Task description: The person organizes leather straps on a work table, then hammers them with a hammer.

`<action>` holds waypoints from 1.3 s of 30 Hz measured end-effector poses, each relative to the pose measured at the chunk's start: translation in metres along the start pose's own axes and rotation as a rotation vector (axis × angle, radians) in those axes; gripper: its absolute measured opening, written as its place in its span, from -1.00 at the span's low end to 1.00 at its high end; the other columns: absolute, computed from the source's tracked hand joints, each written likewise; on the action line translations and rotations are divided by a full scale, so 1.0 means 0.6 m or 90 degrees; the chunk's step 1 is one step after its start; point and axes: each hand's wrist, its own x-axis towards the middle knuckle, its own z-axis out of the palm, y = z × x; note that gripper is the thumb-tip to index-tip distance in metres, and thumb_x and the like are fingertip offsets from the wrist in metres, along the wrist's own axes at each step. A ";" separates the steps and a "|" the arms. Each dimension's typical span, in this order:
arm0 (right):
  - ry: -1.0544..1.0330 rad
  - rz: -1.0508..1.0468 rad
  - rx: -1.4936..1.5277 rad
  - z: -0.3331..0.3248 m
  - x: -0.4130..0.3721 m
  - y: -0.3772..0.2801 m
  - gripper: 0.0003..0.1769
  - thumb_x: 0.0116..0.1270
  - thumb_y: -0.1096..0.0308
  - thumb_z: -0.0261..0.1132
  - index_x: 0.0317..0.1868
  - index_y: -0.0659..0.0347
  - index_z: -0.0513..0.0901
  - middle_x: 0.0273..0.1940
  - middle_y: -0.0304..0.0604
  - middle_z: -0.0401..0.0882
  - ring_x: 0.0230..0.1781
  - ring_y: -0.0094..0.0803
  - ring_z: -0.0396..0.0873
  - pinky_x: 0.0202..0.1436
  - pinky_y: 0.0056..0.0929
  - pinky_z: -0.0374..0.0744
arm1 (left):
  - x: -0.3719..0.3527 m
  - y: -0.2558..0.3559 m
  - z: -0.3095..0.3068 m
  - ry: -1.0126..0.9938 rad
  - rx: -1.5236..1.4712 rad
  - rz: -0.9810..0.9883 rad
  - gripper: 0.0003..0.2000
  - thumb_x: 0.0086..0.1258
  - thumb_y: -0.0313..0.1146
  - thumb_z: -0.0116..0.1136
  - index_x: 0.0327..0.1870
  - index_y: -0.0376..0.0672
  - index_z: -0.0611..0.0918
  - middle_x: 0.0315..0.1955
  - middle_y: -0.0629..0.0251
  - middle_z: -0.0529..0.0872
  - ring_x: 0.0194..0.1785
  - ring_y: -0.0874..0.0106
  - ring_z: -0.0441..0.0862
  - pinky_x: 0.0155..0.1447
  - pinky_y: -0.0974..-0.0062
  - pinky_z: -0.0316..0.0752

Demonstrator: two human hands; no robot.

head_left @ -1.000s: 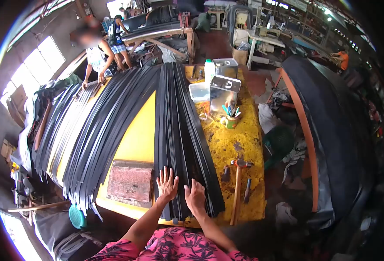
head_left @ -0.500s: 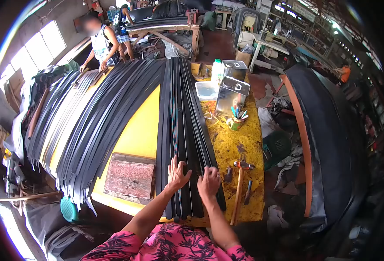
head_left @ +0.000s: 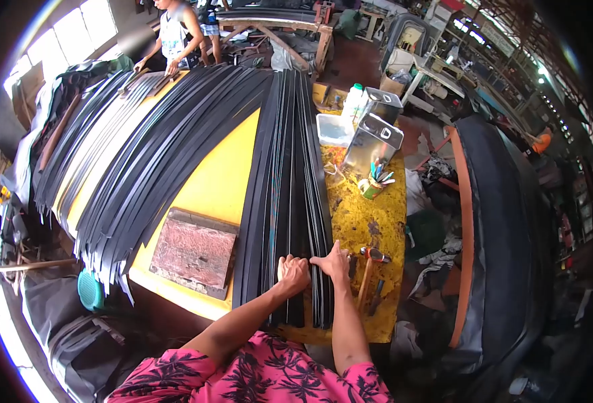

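Long black strips [head_left: 249, 248] lie in a bundle down the table, some with pale edges. My left hand [head_left: 293, 273] is closed on a black strip near the bundle's lower end, its fingers curled and their tips hidden. Just to the right, my right hand [head_left: 334, 263] lies at the bundle's right edge with its thumb stretched toward the left hand and its fingers extended. A hammer [head_left: 365, 279] with a wooden handle rests right of that hand. Left of the strips sits a worn reddish block [head_left: 197, 253].
More strips [head_left: 168, 148] fan across the yellow table [head_left: 370, 225] at left, where another person [head_left: 175, 37] stands. Metal cans [head_left: 373, 144], a clear tub [head_left: 334, 129], a white bottle [head_left: 353, 101] and a pen holder [head_left: 371, 187] stand at the back right.
My left hand has shifted right and curled its fingers. My right hand has moved slightly right and stretched out its thumb and fingers. The camera view has tilted.
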 end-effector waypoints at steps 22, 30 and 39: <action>0.019 -0.066 0.148 0.010 -0.006 0.020 0.26 -0.13 -0.10 0.60 0.45 0.47 0.21 0.30 0.47 0.31 0.32 0.23 0.39 0.35 -0.09 0.46 | 0.014 0.053 0.003 0.038 -0.030 -0.312 -0.72 0.40 -0.29 0.06 0.01 -0.27 0.49 -0.13 -0.03 0.72 0.00 0.05 0.65 0.18 0.03 0.33; 0.081 -0.134 0.115 0.042 -0.038 -0.005 0.10 0.07 -0.07 0.54 0.43 0.43 0.20 0.14 0.25 0.35 0.21 0.21 0.43 0.20 0.01 0.53 | -0.027 0.023 0.037 0.179 0.072 -0.203 -0.55 0.51 -0.30 -0.04 0.37 -0.23 0.37 -0.10 0.04 0.64 0.04 0.06 0.55 0.10 0.02 0.36; 0.089 -0.363 0.041 0.085 -0.048 0.019 -0.25 0.57 -0.07 -0.06 0.58 0.18 0.07 0.60 0.11 -0.08 0.62 0.12 -0.13 0.54 0.29 -0.02 | -0.054 0.016 0.030 0.239 -0.003 -0.138 -0.55 0.49 -0.29 0.00 0.37 -0.17 0.45 0.14 0.09 0.44 0.20 0.07 0.37 0.23 0.03 0.26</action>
